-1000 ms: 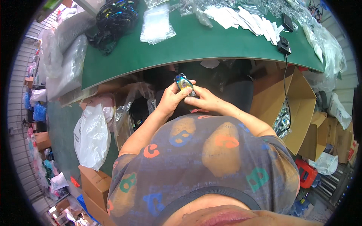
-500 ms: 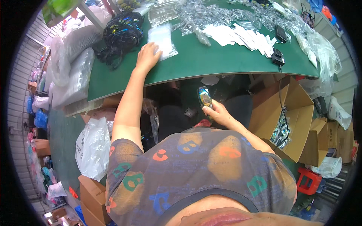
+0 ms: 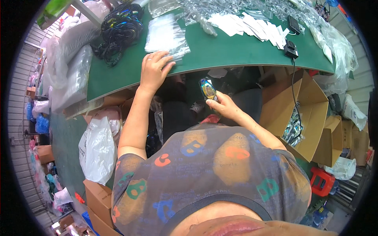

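Observation:
In my right hand [image 3: 224, 105] is a pair of swim goggles [image 3: 207, 89] with shiny, rainbow-tinted lenses, pinched between thumb and fingers just off the table's front edge. My left hand [image 3: 155, 70] rests at the near end of a stack of clear plastic bags [image 3: 163, 33]. Its fingers are spread over the bags' edges, and the lowest bags lie fanned out under the fingertips. Left of the stack sits a heap of black goggles [image 3: 122, 29] with tangled straps and the same shiny lenses.
White cards [image 3: 246, 27] lie spread on the green table [image 3: 232, 53], beside a small black device [image 3: 290, 50] with a hanging cable. Clear plastic pieces [image 3: 224, 10] cover its far side. An open cardboard box [image 3: 311, 110] stands right; a white bag [image 3: 98, 149] hangs left.
My left hand has drawn back toward the table's front edge, and the bags have fanned out toward me. The goggles in my right hand have shifted slightly left and tilted.

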A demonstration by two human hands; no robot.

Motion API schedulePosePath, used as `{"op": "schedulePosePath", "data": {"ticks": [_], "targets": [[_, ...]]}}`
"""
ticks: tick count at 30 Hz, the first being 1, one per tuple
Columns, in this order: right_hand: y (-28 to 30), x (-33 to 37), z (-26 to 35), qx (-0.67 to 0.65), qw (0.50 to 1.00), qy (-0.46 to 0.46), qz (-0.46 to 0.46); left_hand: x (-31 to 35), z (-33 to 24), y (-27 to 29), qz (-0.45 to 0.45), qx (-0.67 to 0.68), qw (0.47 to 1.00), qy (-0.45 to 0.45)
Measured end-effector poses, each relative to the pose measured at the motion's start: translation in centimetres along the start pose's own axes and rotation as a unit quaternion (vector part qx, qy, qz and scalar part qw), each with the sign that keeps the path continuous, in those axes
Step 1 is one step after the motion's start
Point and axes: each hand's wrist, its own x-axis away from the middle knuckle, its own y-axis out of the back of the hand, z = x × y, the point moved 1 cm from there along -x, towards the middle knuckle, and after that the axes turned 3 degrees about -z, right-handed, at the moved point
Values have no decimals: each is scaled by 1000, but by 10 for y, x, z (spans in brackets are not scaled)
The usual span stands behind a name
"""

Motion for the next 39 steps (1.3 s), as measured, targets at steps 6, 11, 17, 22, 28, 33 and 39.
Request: {"op": "schedulePosePath", "data": {"ticks": [6,11,17,22,28,33,39], "targets": [[-1,0,-1,3,1000,24,-11,3,-21,11,-18,31,999,-1],[-1,-1,4,6,1000,4,-6,15,-19,3,48,-3,999,-18],[32,-18,27,-70,992,81,-69,18,-23,6,30,9,999,-28],[50,-30,66,-50,989,100,-102,26,-43,24,-4,62,998,-2],[30,-23,39,-74,995,46,-38,89,-85,23,113,606,670,413],[13,-14,39,-174,983,-51,-14,146,-109,-13,131,655,538,514],[-9,-9,21,-217,963,-150,47,155,-116,-30,102,566,693,435]]}}
